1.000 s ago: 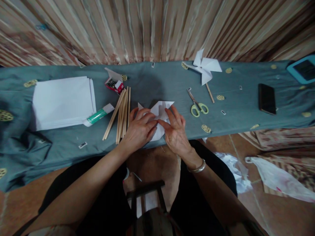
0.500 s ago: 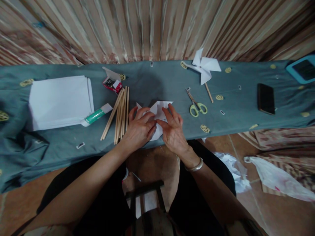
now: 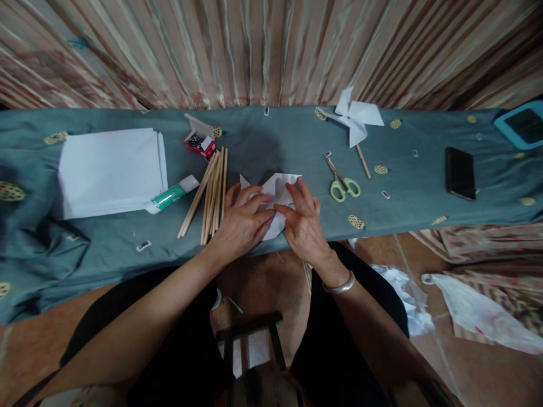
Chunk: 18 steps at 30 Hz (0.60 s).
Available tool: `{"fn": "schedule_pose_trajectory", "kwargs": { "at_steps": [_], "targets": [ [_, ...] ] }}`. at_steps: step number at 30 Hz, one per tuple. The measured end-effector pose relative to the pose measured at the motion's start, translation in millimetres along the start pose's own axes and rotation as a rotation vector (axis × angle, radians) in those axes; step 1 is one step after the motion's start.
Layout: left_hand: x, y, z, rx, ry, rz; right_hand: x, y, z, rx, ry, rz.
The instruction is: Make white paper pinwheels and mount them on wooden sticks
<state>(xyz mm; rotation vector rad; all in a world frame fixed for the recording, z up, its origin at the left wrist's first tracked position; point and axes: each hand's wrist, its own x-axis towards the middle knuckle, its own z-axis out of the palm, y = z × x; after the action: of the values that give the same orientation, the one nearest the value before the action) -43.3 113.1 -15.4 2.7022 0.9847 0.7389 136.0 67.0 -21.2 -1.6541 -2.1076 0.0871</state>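
Note:
A piece of folded white paper (image 3: pixel 275 186) lies near the table's front edge, its pointed flaps showing between and beyond my hands. My left hand (image 3: pixel 244 219) holds the paper down from the left with its fingers curled over it. From the right, my right hand (image 3: pixel 306 220) has its thumb and bent fingers on the paper, close to the left fingertips. The middle of the paper is hidden under the fingers. Several wooden sticks (image 3: pixel 207 198) lie just left of my left hand. Scissors with green handles (image 3: pixel 339 181) rest to the right of my right hand.
A white paper pinwheel (image 3: pixel 356 116) on a stick lies at the back right. Leftward are a paper stack (image 3: pixel 110 169), a green-and-white glue tube (image 3: pixel 172 195) and an open red box (image 3: pixel 201 141) of small pins. A phone (image 3: pixel 460 173) and a blue-framed device (image 3: pixel 524 124) lie far right.
The whole view has shifted slightly, moving the table things a little rightward in it. Both hands stay on the paper, with only slight finger movement.

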Motion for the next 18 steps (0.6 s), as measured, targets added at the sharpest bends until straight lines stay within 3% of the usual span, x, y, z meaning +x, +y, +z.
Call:
{"fn": "schedule_pose_trajectory", "kwargs": {
  "at_steps": [18],
  "targets": [
    [3.6,-0.3,1.2,-0.003,-0.043,-0.004,-2.6,7.1,-3.0,0.046,-0.06,0.019]
  ]
}}
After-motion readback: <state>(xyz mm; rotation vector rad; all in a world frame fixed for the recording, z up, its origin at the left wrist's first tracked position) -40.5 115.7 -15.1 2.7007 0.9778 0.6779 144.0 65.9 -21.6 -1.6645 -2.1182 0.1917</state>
